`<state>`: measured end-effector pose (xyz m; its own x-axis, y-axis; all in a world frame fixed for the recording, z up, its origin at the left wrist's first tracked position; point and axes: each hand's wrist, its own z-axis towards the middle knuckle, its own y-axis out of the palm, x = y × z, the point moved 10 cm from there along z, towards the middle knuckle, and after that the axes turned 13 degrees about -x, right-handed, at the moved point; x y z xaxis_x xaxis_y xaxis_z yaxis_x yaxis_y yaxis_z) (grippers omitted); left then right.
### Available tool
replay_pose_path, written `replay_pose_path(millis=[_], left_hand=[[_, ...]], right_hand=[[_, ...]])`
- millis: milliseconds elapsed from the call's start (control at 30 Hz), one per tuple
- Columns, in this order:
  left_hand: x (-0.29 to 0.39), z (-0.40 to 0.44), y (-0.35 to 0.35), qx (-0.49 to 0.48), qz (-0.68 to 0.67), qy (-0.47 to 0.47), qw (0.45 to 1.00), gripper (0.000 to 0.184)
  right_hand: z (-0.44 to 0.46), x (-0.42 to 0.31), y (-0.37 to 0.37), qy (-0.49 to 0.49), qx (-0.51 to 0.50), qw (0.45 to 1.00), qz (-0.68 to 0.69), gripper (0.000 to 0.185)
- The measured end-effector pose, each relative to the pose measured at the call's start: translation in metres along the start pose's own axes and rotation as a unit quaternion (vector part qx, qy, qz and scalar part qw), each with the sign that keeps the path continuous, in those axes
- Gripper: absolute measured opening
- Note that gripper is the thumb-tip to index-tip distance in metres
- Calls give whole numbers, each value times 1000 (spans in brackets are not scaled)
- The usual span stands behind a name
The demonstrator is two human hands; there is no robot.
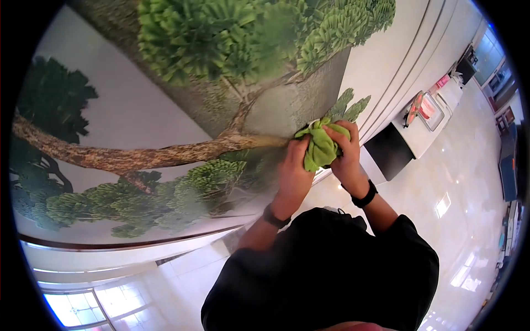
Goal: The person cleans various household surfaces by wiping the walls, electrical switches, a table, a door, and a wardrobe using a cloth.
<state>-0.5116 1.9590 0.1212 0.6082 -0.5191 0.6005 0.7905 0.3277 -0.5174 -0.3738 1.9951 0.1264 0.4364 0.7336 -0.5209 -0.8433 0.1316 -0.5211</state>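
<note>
Left hand (pixel 294 172) and right hand (pixel 348 157) clutch a green cloth (pixel 320 148) in curled fingers (pixel 338 138).

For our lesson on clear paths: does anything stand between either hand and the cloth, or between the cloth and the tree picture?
Nothing visible does: the left hand and right hand both hold the cloth, close by the tree picture.

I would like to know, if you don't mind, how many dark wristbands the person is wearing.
2. The first wristband is around the wrist of the left hand; the second wristband is around the wrist of the right hand.
</note>
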Motion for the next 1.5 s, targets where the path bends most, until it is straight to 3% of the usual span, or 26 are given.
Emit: replay_pose_path(millis=[167,200,333,433,533,867,1067,1300,1500], left_hand=[[1,-4,-4,42,-14,-41,998,38],[1,-3,-4,58,-8,-29,998,38],[16,11,-9,89,10,-8,996,40],[29,28,-6,109,9,-17,994,44],[40,42,10,105,17,-18,994,40],[-1,32,128,-21,21,-95,995,45],[-42,-5,168,-58,44,-146,987,39],[-78,-44,164,-96,38,-227,968,37],[-97,-81,124,-82,51,-240,966,34]], right_hand=[[5,3,4,-18,-20,999,35,63],[9,-2,2,-60,-30,998,-1,54],[24,-5,-10,-89,-30,996,11,56],[38,-5,-29,-91,-9,995,34,69],[41,11,-43,-80,10,996,29,68],[-26,132,-33,32,-4,998,56,69],[-69,170,1,76,-27,994,69,55],[-106,185,52,146,-58,975,157,53],[-108,140,86,107,-114,983,97,57]])
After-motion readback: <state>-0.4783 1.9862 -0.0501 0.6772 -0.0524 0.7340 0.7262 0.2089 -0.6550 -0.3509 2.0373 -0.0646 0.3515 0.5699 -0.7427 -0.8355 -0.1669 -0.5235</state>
